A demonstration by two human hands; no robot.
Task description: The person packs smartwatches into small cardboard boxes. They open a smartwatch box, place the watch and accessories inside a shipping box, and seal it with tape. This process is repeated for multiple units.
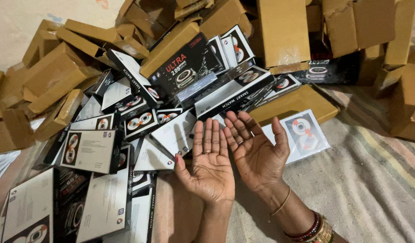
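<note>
Your left hand (210, 164) and right hand (257, 150) lie palm-up, fingers spread, holding nothing. The nearest white watch box (176, 135) lies just beyond them in the pile; likely light, stiff, slick card—grip opposite edges.

Beyond my fingertips lie black-and-white watch boxes (140, 121) printed with orange and white loops, ringed by plain brown cardboard cartons (284, 31). Under my palms spreads a mat (374, 180) striped in grey, cream and faded pink. Red and gold bangles (313, 230) circle my right wrist.
</note>
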